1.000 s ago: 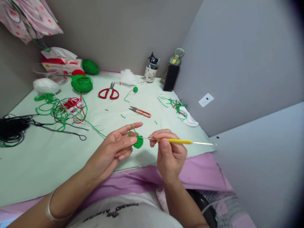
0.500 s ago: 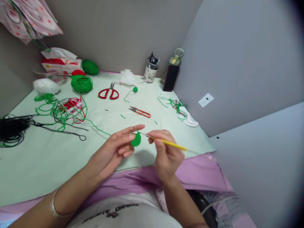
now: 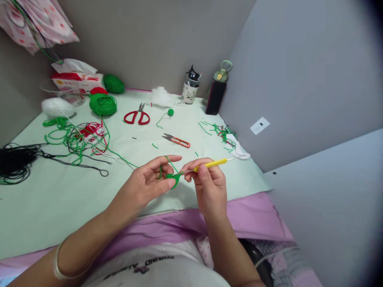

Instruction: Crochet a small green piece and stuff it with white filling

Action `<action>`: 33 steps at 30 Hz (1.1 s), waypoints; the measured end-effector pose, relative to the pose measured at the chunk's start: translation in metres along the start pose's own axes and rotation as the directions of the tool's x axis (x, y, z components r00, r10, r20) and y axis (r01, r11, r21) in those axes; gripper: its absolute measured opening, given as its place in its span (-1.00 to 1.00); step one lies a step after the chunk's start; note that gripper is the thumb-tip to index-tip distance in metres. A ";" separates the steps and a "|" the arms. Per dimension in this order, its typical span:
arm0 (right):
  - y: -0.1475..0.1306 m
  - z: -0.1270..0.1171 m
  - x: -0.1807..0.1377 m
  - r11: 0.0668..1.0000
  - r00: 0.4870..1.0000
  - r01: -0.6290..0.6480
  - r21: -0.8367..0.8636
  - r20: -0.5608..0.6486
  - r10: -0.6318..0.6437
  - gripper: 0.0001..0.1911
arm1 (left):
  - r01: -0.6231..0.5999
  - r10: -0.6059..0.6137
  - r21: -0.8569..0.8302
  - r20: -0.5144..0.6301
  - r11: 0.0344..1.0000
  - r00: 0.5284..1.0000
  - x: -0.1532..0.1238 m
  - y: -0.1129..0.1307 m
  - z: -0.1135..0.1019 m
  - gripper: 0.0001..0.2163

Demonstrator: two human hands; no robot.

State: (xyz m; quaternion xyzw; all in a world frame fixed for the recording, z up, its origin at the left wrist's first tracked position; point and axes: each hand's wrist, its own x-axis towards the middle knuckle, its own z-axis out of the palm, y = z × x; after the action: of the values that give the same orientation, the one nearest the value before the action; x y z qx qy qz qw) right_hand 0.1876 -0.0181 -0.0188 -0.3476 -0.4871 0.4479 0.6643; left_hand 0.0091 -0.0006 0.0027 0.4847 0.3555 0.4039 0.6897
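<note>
Between thumb and fingers, my left hand (image 3: 151,179) pinches a small green crochet piece (image 3: 173,180). Green yarn (image 3: 171,162) runs from the raised left index finger down to the piece. My right hand (image 3: 208,181) grips a crochet hook (image 3: 212,164) with a yellow handle, its metal tip at the top edge of the green piece. The hook's other thin end points right, slightly upward. Part of the piece is covered by the left thumb and fingers.
Beyond my hands lie orange thread snips (image 3: 176,140), red-handled scissors (image 3: 137,116) and a small green ball (image 3: 170,112). Tangled yarn (image 3: 86,137) and yarn balls (image 3: 103,104) spread at left. Yarn scraps (image 3: 223,133), a phone (image 3: 216,97) and a pen cup (image 3: 190,91) stand or lie toward the right.
The left hand has turned, tipping the green piece so its upper edge shows. The hook has swung from sloping down rightward to sloping up rightward, and its tip now meets the piece.
</note>
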 end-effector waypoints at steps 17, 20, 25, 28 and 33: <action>0.006 0.003 -0.017 0.465 0.764 0.608 -0.643 0.315 -0.563 -0.64 | 0.123 -0.141 -0.278 -0.047 0.953 0.989 0.000 -0.002 0.013 -0.54; 0.005 0.005 -0.011 0.797 0.890 0.429 -0.425 0.047 -0.454 -0.75 | 0.164 -0.182 -0.381 -0.012 0.910 0.983 0.003 0.000 0.009 -0.61; -0.001 0.010 -0.003 0.955 0.975 0.214 -0.207 -0.008 -0.221 -0.80 | 0.065 -0.080 -0.294 -0.040 0.954 0.996 0.002 0.002 0.010 -0.64; 0.001 0.010 -0.006 0.898 0.961 0.266 -0.352 0.023 -0.276 -0.81 | -0.006 -0.016 -0.214 -0.099 0.977 0.995 0.001 -0.001 0.015 -0.63; 0.009 0.005 -0.015 0.548 0.816 0.549 -0.631 0.262 -0.516 -0.64 | 0.100 -0.123 -0.333 -0.050 0.938 0.991 0.006 -0.004 0.017 -0.63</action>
State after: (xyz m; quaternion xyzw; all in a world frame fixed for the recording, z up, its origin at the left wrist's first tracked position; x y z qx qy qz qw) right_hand 0.1791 -0.0287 -0.0301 -0.3917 -0.7130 0.0220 0.5811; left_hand 0.0271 -0.0029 0.0028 0.3270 0.3338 0.4347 0.7698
